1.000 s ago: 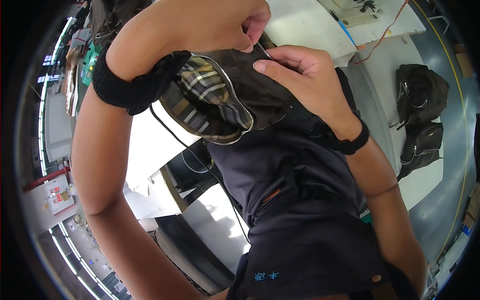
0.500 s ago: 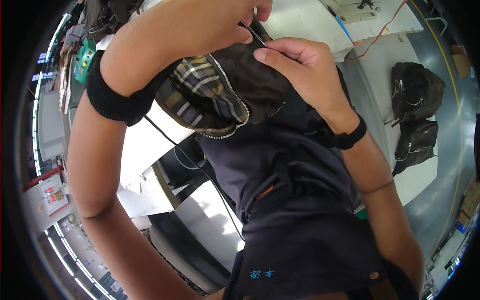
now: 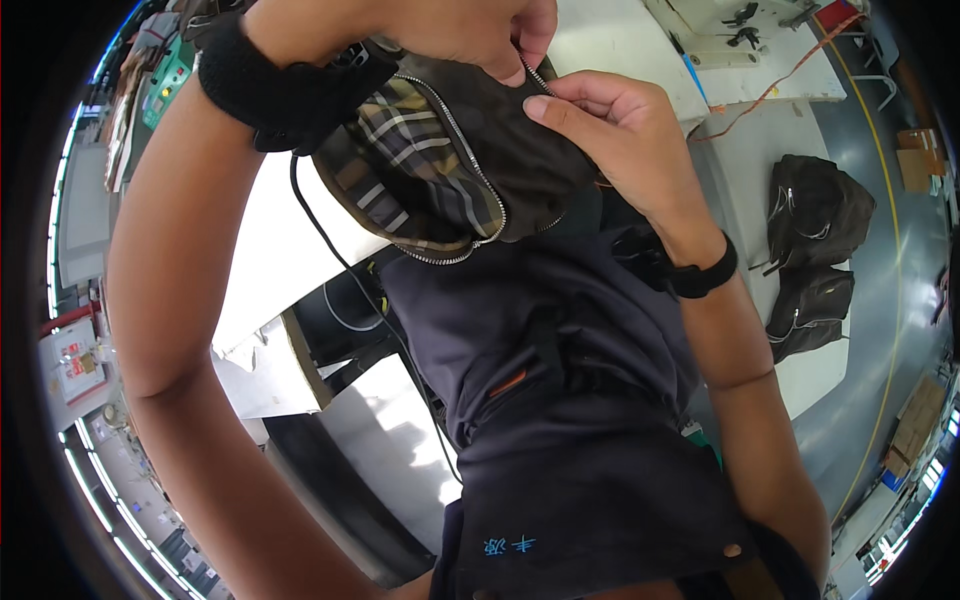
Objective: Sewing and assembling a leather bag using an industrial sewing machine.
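A dark brown bag (image 3: 540, 170) lies before me at the top of the view. Its main opening gapes and shows a plaid lining (image 3: 400, 140), bordered by a silver-toothed zipper (image 3: 460, 140). At a second zipper edge on the bag, my left hand (image 3: 480, 40) bends in from above with thumb and fingers closed on the zipper. Close beside it, my right hand (image 3: 625, 125) pinches the same zipper edge between thumb and fingers. Whether either holds a zipper pull is hidden by the fingers.
Two more dark bags (image 3: 820, 210) rest on the pale table (image 3: 745, 180) at the right. A sewing machine (image 3: 710, 35) stands at the back right. From my black left wristband (image 3: 235, 85) area, a black cable (image 3: 340, 255) runs down past the white worktop (image 3: 270, 240).
Both hands stay on the zipper edge, and my left forearm has risen slightly. In view, the bag has moved a little right, while the surroundings have shifted somewhat left.
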The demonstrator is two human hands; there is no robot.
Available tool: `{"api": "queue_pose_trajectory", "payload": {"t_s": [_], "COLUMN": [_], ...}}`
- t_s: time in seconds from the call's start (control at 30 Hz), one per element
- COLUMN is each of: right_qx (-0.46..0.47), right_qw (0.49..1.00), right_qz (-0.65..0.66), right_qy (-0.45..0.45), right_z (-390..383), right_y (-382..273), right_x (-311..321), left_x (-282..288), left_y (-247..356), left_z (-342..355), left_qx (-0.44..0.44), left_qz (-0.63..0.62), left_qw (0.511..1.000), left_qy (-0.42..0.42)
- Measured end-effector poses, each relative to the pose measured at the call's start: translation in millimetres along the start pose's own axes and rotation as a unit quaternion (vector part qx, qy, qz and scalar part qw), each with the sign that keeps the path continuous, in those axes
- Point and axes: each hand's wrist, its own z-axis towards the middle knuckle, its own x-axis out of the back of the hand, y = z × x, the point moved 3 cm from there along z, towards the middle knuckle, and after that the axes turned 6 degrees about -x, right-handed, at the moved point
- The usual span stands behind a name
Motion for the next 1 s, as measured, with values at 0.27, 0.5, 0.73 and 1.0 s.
{"api": "queue_pose_trajectory", "payload": {"t_s": [0.27, 0.5, 0.73, 1.0], "right_qx": [0.035, 0.057, 0.054, 0.038], "right_qw": [0.997, 0.998, 0.989, 0.991], "right_qz": [-0.062, -0.024, 0.133, 0.132], "right_qy": [-0.020, -0.017, -0.026, 0.008], "right_z": [2.9, 4.0, -3.2, -8.7], "right_y": [-5.8, -5.9, -1.6, -0.8], "right_x": [-4.2, -7.1, -15.9, -24.0], "left_x": [3.8, 1.4, -16.1, -101.6], "left_y": [-12.7, -13.1, -6.4, 0.1], "left_z": [4.1, 2.8, -27.1, -74.2], "left_qx": [0.038, 0.030, -0.012, 0.198], "left_qz": [-0.063, -0.062, 0.075, 0.068], "left_qw": [0.995, 0.996, 0.969, 0.922], "left_qy": [-0.060, -0.051, 0.234, 0.327]}}
